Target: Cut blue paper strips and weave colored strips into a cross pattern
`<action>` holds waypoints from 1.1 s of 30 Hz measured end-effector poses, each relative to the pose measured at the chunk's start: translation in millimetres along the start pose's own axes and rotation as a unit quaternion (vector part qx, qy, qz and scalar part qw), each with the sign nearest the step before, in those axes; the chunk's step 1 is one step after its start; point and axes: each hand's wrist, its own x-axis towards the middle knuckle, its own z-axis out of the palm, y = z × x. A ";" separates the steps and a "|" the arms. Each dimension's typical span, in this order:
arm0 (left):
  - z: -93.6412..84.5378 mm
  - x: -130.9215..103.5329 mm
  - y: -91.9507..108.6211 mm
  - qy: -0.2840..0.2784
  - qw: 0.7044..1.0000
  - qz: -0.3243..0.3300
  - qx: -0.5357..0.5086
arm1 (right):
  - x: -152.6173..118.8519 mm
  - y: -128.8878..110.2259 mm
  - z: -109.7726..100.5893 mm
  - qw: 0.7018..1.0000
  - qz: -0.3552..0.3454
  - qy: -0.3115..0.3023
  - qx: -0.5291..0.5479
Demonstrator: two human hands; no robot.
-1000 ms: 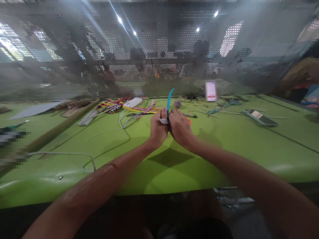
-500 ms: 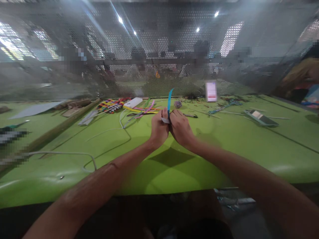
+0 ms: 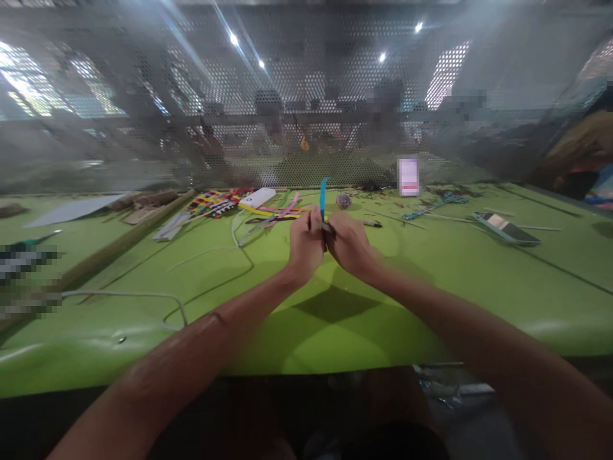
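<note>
My left hand [image 3: 305, 244] and my right hand [image 3: 349, 243] meet above the middle of the green-covered table [image 3: 431, 281]. Both are closed, thumbs and fingers pinched together. From between them a narrow blue strip [image 3: 323, 197] stands up, its tip curving slightly right. A short bit of greyish strip [image 3: 327, 227] shows where the fingertips touch; most of it is hidden by the fingers. Behind the hands lie several loose coloured strips, among them a pink strip [image 3: 288, 207], and a small speckled ball [image 3: 343, 201].
Back left are a colourful woven piece [image 3: 215, 203], a white phone-like device [image 3: 257, 197] and a white cable [image 3: 129, 294]. A long wooden pole [image 3: 105, 255] crosses the left side. A phone [image 3: 506, 228] lies at right; a lit screen [image 3: 408, 177] stands before the perforated metal panel [image 3: 325, 160].
The blue strip has shifted slightly left and shows less height. Less of the greyish strip is visible between the hands, and the right fingers have turned inward over it.
</note>
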 end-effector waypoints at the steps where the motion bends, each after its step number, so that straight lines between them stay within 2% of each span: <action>1: -0.5 1.0 0.1 -0.006 1.000 -0.011 0.002 | 0.8 2.1 0.3 1.000 0.002 0.005 0.016; 5: -2.2 4.5 0.0 -0.035 0.999 -0.014 -0.022 | 3.6 7.6 0.4 0.997 0.022 0.041 0.068; 8: -2.9 6.6 2.9 -0.033 0.999 -0.011 -0.030 | 6.6 3.9 -6.2 0.988 0.048 0.069 0.127; 12: -3.2 9.7 8.8 -0.007 1.000 -0.008 -0.016 | 10.5 -9.0 -18.3 0.967 0.057 0.053 0.242; 16: -4.4 12.9 10.3 0.007 1.000 -0.002 0.003 | 10.9 -17.2 -19.2 0.973 0.021 0.028 0.230; 20: -6.2 14.8 9.0 0.003 0.999 0.012 0.039 | 10.5 -16.9 -15.1 0.978 0.011 0.037 0.205; 25: -7.4 16.8 5.4 0.002 0.997 0.011 0.072 | 10.0 -16.0 -14.7 0.982 0.032 0.042 0.182; 33: -8.3 18.3 0.6 0.025 0.992 0.064 0.108 | 7.5 -25.1 -12.7 0.982 0.092 0.057 0.153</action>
